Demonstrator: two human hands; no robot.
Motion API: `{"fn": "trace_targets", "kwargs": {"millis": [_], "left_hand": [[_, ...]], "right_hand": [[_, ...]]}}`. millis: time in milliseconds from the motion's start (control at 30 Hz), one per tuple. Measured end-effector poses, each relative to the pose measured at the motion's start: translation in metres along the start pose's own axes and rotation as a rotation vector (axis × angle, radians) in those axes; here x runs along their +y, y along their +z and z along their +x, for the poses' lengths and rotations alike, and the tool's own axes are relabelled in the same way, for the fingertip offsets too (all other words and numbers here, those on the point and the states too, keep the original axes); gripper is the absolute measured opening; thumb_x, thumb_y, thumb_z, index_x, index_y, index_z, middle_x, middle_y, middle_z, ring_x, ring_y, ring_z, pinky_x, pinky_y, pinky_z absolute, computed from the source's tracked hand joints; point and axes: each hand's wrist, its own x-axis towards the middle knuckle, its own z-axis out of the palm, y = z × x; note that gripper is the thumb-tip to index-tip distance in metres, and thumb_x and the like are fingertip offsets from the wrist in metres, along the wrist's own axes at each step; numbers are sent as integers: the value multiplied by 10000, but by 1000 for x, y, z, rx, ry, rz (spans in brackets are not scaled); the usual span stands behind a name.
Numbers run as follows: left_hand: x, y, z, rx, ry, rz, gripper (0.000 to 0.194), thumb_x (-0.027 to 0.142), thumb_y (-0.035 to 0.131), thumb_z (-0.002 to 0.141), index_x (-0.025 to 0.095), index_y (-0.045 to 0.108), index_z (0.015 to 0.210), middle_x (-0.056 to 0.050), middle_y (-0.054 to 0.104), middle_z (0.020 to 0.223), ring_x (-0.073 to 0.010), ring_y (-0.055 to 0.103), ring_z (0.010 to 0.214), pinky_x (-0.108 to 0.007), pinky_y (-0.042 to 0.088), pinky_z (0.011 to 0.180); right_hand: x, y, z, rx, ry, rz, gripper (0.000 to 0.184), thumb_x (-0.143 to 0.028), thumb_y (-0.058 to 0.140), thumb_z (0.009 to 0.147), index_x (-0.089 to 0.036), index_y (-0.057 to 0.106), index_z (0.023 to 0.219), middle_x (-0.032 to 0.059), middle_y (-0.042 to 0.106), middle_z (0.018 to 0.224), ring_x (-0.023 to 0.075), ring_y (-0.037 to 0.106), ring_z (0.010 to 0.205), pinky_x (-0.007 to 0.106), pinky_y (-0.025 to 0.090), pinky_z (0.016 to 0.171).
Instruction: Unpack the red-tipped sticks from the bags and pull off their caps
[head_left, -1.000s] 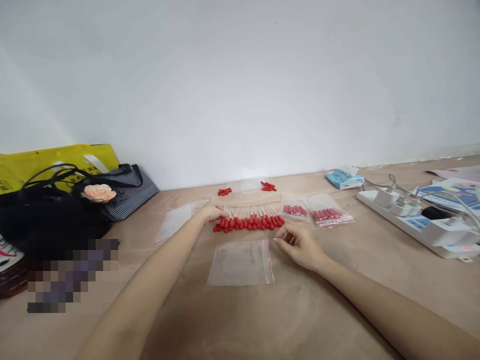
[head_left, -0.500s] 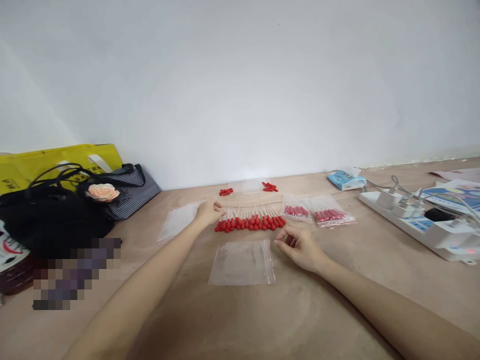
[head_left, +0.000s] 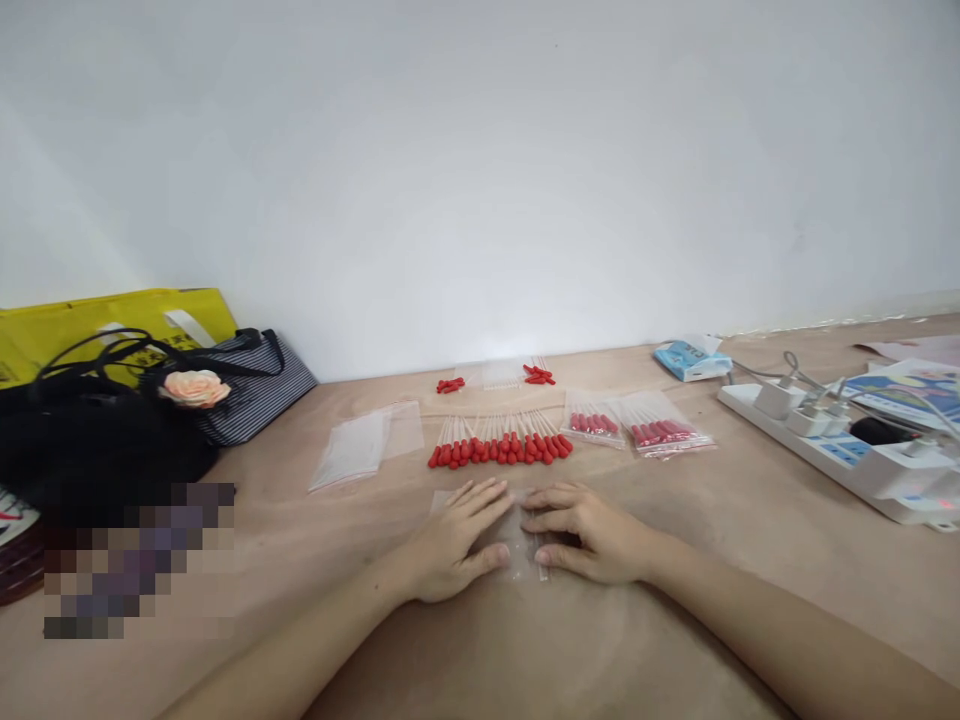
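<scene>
A clear zip-lock bag (head_left: 519, 560) lies on the table in front of me, partly hidden by my hands. My left hand (head_left: 456, 545) rests flat over its left part, fingers stretched out and thumb apart. On the bag's right end, by the zip strip, lie the fingertips of my right hand (head_left: 589, 530), also spread. Just beyond is a row of pale thin sticks with red rounded heads (head_left: 510, 448), the heads facing me. Neither hand holds anything.
Filled bags of red-headed sticks (head_left: 664, 430) lie right of the row, and a stack of clear bags (head_left: 352, 450) left. Small red pieces (head_left: 538, 374) sit near the wall. A power strip (head_left: 847, 450) with plugs, a tissue pack (head_left: 690, 362) and a striped bag (head_left: 259, 385) flank the area.
My left hand has come from the far left end of the stick row down onto the bag. My right hand has moved slightly nearer and onto the bag's right edge; its fingers have straightened.
</scene>
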Motion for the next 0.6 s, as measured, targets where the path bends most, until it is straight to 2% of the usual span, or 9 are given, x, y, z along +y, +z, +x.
{"fn": "trace_targets", "kwargs": {"millis": [100,167,233,300,367,433,467,500,600], "left_hand": [[-6,-3,5,172,-147,-71,401,399,487,798,197,498,1145,-88,528,1186,-225,467,1101,-393,359,939],[-11,-6,7,197,-245,-128,382,378,602,703,189,546,1031,-69,575,1050,-210,523,965,-355,406,854],[-13,-8,8,133,-375,-203,415,360,664,620,183,543,975,-39,586,922,-186,543,819,-304,438,719],[-14,-13,6,27,-467,-270,377,358,667,589,175,547,896,5,566,769,-148,524,668,-242,409,574],[-18,-21,2,-55,-466,-326,274,382,636,599,165,552,743,42,507,614,-117,475,559,-207,346,493],[-28,-35,-3,-20,-430,-382,280,434,588,623,159,531,615,49,470,534,-105,450,520,-201,328,485],[-37,-44,-6,67,-430,-403,308,459,569,629,157,525,591,42,485,538,-107,462,531,-205,344,505],[-49,-53,-11,206,-479,-411,321,476,551,633,157,535,606,32,515,560,-114,480,546,-211,361,521],[-96,-75,-30,657,-792,-308,316,476,527,635,161,538,637,31,498,514,-125,475,489,-219,353,470]], "right_hand": [[5,-1,-2,36,38,37,278,-349,502,822,-199,618,1025,93,578,1092,183,541,977,336,412,854],[5,-2,-1,60,46,47,256,-330,502,823,-192,626,999,90,586,1059,175,547,947,322,426,832],[3,-2,-1,74,48,46,249,-315,507,819,-191,623,1001,85,586,1042,171,545,932,315,432,821],[1,-2,-1,77,49,43,249,-301,510,816,-195,613,1017,80,584,1033,167,542,920,310,435,813],[0,0,-1,79,53,34,242,-289,509,816,-202,610,1018,75,581,1024,166,538,913,310,436,809],[0,1,-2,83,58,26,223,-280,510,814,-202,616,994,74,575,1011,164,537,906,307,437,806],[0,1,-2,85,61,23,212,-279,512,812,-200,619,977,75,571,1006,162,538,899,306,437,803],[0,1,-2,86,63,19,203,-278,514,810,-195,621,962,78,567,1002,161,540,892,307,438,801],[0,2,-2,88,68,6,190,-275,511,808,-185,620,936,84,554,998,163,541,879,316,436,796]]}}
